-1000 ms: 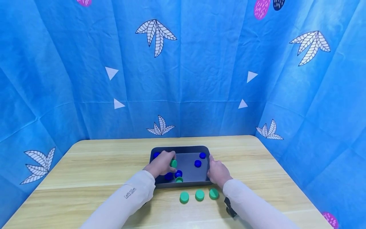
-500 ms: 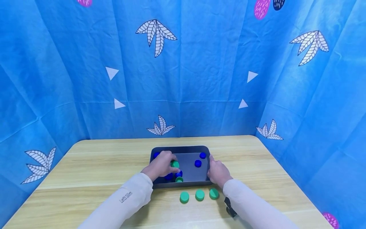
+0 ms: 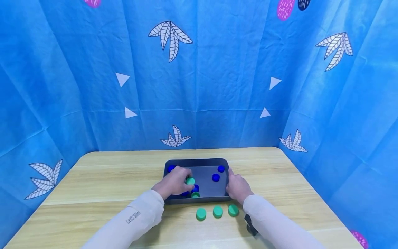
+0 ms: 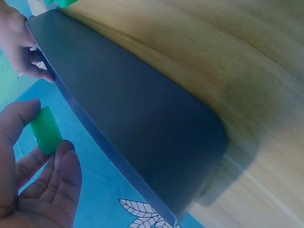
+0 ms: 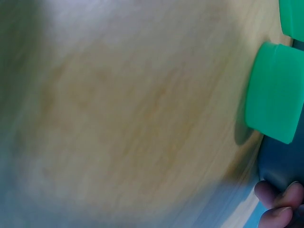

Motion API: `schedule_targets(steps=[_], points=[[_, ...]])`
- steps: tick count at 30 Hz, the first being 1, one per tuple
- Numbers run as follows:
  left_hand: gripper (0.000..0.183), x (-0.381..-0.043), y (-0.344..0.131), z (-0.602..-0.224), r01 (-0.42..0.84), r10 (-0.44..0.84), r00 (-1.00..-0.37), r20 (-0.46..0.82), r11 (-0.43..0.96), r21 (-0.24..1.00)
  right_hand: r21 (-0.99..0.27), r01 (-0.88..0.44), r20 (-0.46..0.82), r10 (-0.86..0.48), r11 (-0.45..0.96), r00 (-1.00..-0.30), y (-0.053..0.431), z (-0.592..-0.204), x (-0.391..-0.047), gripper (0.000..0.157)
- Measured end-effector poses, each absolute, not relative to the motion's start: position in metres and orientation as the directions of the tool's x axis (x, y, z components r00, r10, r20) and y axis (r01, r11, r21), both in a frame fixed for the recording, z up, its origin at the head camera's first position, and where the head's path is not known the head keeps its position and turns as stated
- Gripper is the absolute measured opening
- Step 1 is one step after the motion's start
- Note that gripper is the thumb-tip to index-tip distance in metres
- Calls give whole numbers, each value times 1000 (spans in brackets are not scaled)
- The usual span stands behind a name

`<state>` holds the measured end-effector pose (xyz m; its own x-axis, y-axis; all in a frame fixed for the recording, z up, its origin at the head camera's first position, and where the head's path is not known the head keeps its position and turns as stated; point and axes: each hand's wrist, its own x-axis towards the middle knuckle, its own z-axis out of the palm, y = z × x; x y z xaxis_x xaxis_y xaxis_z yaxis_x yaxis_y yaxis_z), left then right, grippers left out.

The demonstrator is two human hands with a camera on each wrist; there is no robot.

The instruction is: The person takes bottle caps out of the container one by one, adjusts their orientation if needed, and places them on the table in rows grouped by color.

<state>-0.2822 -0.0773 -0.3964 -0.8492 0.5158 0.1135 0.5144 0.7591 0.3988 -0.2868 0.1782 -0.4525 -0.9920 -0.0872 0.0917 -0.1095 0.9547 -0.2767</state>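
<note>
A dark grey tray [image 3: 209,200] lies on the table with blue and green caps in it. My left hand [image 3: 175,181] pinches a green bottle cap [image 3: 190,181] between thumb and fingers over the tray's left half; the left wrist view shows the same green cap [image 4: 46,130] beyond the tray's rim. My right hand [image 3: 238,188] grips the tray's right side, its fingers [image 5: 278,217] at the tray's corner in the right wrist view. Below the left hand sit a blue cap [image 3: 195,188] and another green cap [image 3: 195,195]. The left hand partly hides a further blue cap [image 3: 185,193].
Three green caps [image 3: 217,211] stand in a row on the wooden table [image 3: 124,183] in front of the tray. Two blue caps [image 3: 216,177] are in the tray's right half, one blue cap [image 3: 171,168] in its back left corner. A blue curtain [image 3: 196,86] hangs behind the table.
My left hand has shifted slightly toward the tray's front with the green cap, which has turned so more of its flat top shows. The right hand keeps its place on the tray.
</note>
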Motion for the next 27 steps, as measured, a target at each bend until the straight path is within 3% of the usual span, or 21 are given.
schedule_targets(steps=[27], points=[[27,-256,-86,-394,587,585,-799,136,711,388,-272,-120,100,-97,955,-990,179,-454,-287,76]])
